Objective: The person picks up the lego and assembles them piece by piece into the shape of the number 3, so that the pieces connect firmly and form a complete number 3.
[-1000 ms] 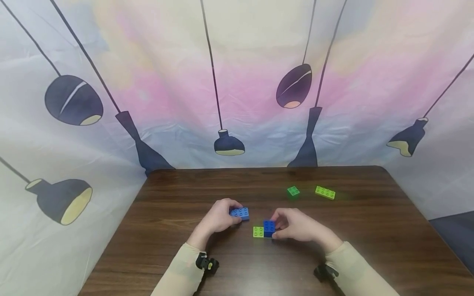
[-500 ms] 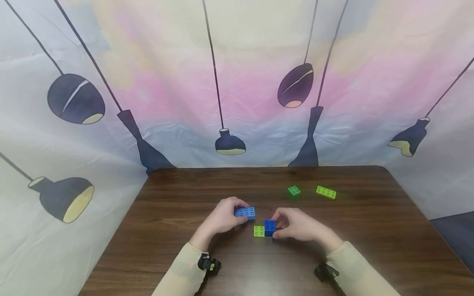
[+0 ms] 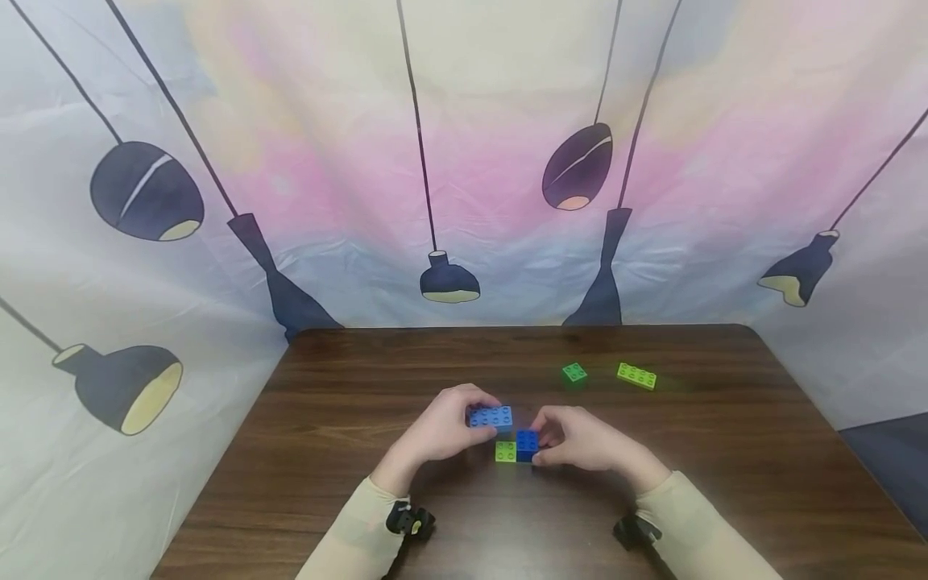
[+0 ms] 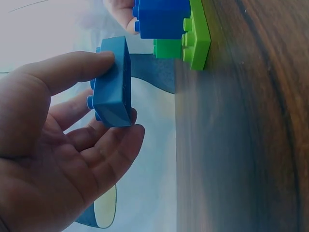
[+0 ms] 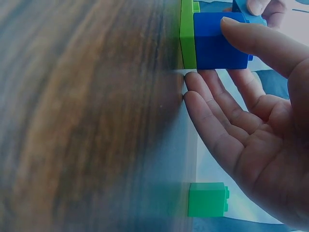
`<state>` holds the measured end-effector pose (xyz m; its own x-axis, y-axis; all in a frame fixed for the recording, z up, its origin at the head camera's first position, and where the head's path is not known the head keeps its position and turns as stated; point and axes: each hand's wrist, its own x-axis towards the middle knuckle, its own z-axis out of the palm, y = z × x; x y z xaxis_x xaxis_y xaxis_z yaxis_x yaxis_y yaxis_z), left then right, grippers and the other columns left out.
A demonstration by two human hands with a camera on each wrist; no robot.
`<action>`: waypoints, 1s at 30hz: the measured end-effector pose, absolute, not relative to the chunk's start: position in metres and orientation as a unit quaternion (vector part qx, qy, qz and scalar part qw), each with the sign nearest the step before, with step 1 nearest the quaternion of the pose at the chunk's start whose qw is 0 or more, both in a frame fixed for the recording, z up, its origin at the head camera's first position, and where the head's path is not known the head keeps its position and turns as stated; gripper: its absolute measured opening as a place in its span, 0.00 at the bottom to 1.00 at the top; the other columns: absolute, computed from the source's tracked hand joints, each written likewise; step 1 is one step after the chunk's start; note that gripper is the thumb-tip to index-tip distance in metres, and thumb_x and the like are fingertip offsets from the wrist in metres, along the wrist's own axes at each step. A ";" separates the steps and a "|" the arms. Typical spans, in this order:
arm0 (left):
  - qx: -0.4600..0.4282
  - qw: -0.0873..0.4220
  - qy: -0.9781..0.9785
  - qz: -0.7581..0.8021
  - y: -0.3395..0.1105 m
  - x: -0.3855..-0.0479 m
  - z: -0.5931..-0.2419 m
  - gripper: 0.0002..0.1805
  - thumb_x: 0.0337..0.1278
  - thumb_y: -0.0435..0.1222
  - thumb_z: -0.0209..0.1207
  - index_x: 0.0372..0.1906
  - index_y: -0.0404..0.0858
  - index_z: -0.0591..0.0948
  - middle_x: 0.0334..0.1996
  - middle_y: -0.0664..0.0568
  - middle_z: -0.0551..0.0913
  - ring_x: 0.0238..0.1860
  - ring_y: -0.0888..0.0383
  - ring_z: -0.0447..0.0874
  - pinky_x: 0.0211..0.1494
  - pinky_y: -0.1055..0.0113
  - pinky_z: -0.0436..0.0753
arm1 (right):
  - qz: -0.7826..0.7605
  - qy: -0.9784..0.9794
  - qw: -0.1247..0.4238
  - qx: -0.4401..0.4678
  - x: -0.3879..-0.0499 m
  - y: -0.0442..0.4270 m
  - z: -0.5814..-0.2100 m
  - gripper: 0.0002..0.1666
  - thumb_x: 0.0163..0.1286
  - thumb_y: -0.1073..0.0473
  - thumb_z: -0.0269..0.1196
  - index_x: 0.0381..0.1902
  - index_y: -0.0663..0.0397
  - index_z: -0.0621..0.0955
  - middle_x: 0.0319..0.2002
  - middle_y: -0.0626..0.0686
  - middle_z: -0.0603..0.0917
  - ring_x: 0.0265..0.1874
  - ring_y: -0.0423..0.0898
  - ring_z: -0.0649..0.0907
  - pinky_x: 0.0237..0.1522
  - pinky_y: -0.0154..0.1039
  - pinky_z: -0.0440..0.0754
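Note:
My left hand [image 3: 445, 427] pinches a light blue building brick [image 3: 491, 416] with two rows of studs, thumb on its near side. In the left wrist view that brick [image 4: 112, 84] is off the table, its hollow underside facing the tabletop. Just right of it, a dark blue square brick [image 3: 527, 445] sits on the right half of a thin lime building plate [image 3: 505, 451], whose left studs are bare. The thumb and fingers of my right hand [image 3: 583, 439] grip the dark blue brick, as the right wrist view also shows [image 5: 219, 41]. The plate lies on the table.
Farther back on the brown wooden table [image 3: 348, 499] are a small green square brick [image 3: 575, 372] and a longer lime brick [image 3: 637, 376]. A cloth backdrop [image 3: 493, 177] printed with lamps hangs behind the table's far edge.
My left hand has carried the light blue brick to the right, close to the dark blue brick. The right hand stays in place, holding the dark blue brick.

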<state>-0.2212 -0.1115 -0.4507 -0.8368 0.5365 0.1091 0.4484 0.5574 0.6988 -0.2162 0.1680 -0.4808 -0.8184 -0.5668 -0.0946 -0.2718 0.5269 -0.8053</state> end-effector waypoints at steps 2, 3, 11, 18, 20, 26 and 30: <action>0.280 0.061 0.879 0.381 -0.110 -0.220 -0.451 0.16 0.65 0.36 0.73 0.56 0.41 0.88 0.50 0.55 0.86 0.47 0.58 0.82 0.56 0.60 0.84 | -0.419 0.856 0.176 -0.245 -0.217 0.168 -0.480 0.19 0.65 0.55 0.79 0.48 0.50 0.82 0.45 0.48 0.88 0.47 0.49 0.88 0.52 0.55 0.88; 0.283 0.063 0.878 0.382 -0.109 -0.220 -0.451 0.16 0.65 0.36 0.73 0.56 0.41 0.88 0.50 0.55 0.86 0.47 0.58 0.82 0.56 0.61 0.84 | -0.419 0.856 0.175 -0.246 -0.217 0.168 -0.480 0.19 0.65 0.55 0.79 0.48 0.50 0.82 0.45 0.48 0.88 0.47 0.49 0.88 0.52 0.54 0.88; 0.310 0.060 0.872 0.374 -0.103 -0.218 -0.456 0.16 0.65 0.37 0.73 0.56 0.41 0.89 0.49 0.56 0.86 0.47 0.62 0.83 0.55 0.64 0.84 | -0.415 0.857 0.174 -0.251 -0.216 0.167 -0.479 0.19 0.65 0.56 0.79 0.48 0.51 0.82 0.44 0.47 0.88 0.45 0.47 0.88 0.50 0.51 0.88; 0.326 0.062 0.865 0.377 -0.097 -0.215 -0.456 0.16 0.65 0.36 0.73 0.56 0.41 0.89 0.49 0.56 0.86 0.48 0.64 0.83 0.53 0.66 0.84 | -0.425 0.851 0.175 -0.254 -0.214 0.167 -0.478 0.19 0.65 0.58 0.79 0.47 0.53 0.82 0.44 0.49 0.89 0.45 0.48 0.89 0.49 0.48 0.89; 0.331 0.061 0.864 0.375 -0.096 -0.214 -0.456 0.16 0.65 0.36 0.73 0.56 0.41 0.89 0.49 0.56 0.86 0.47 0.64 0.83 0.52 0.67 0.84 | -0.427 0.850 0.175 -0.254 -0.214 0.167 -0.478 0.19 0.65 0.58 0.79 0.47 0.54 0.81 0.44 0.49 0.89 0.45 0.48 0.89 0.49 0.49 0.89; 0.340 0.059 0.863 0.370 -0.093 -0.214 -0.458 0.16 0.65 0.35 0.73 0.56 0.40 0.88 0.49 0.56 0.87 0.47 0.65 0.82 0.51 0.69 0.83 | -0.429 0.849 0.176 -0.254 -0.215 0.168 -0.478 0.20 0.65 0.59 0.79 0.48 0.55 0.81 0.44 0.50 0.88 0.46 0.49 0.89 0.49 0.50 0.89; 0.340 0.058 0.863 0.370 -0.092 -0.214 -0.457 0.16 0.65 0.35 0.73 0.56 0.39 0.88 0.48 0.56 0.86 0.47 0.65 0.82 0.51 0.69 0.83 | -0.430 0.848 0.176 -0.255 -0.215 0.168 -0.478 0.20 0.65 0.59 0.79 0.48 0.55 0.81 0.44 0.50 0.89 0.46 0.49 0.89 0.49 0.50 0.89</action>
